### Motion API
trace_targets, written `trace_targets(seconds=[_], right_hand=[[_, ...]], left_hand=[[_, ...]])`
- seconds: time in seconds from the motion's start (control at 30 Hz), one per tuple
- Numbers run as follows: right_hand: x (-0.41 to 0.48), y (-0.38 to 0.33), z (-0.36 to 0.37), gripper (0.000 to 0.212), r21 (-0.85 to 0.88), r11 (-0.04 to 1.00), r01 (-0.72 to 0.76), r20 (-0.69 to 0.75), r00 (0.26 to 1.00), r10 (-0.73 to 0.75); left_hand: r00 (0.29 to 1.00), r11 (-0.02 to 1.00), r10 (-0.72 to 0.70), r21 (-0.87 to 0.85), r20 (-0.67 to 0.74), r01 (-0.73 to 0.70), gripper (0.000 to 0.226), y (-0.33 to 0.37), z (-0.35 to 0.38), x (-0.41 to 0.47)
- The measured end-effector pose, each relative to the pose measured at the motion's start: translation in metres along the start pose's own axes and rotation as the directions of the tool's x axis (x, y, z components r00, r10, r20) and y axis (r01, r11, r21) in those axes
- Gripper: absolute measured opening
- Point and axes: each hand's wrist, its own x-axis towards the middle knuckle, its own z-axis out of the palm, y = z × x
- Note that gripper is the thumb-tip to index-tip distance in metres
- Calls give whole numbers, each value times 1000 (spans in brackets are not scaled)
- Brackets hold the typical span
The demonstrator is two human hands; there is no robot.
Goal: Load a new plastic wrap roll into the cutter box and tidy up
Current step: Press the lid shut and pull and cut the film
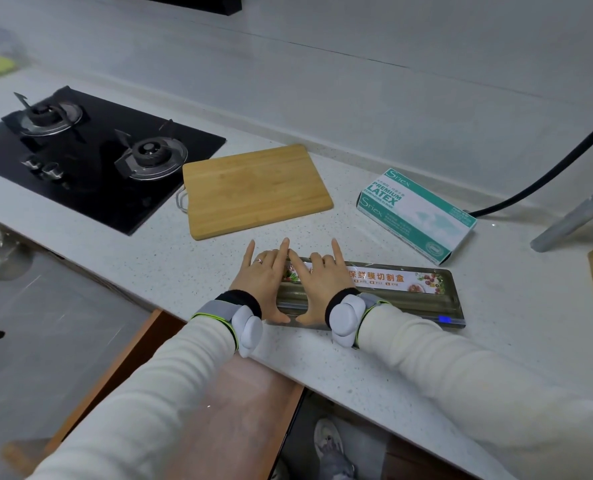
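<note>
Smoky-clear, long and narrow, lying along the speckled white counter's (426, 358) front edge: cutter box (392, 296), orange-lettered label on top. Clasping its left end with left hand (263, 282) and right hand (322, 282), thumbs hooking the near edge, middle fingers curling. Sitting behind: bamboo cutting board (253, 188), teal glove box (416, 213), glossy black hob (80, 161).

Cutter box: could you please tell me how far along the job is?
Done: a roll appears to lie inside the cutter box under its clear lid. In hand: left hand and right hand hold its left end. Left: tidying; the drawer below stands open.
</note>
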Motion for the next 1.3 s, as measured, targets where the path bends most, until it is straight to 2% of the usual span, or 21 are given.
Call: trace_targets(seconds=[0.37,0.57,0.8,0.93,1.1,1.3], right_hand=[[3,3,4,121,-18,1000,11,-2,1000,-11],[2,13,11,134,26,1000,-2,19,1000,2],[-51,112,21,143,154,974,-167,111,982,151],[-91,164,26,143,137,963,-234,204,958,204],[-113,185,33,143,183,943,-277,281,934,220],[-115,185,38,141,233,942,-243,267,947,178]], left_hand=[[1000,1000,3,-7,-4,-3,142,0,0,1],[999,998,-39,-46,18,40,149,0,-4,-3],[994,994,-74,-76,81,80,157,6,-13,2],[998,995,51,-89,35,-48,154,53,-31,26],[977,976,210,-68,36,-208,148,134,-47,57],[968,974,224,-7,116,-225,145,181,-36,74]])
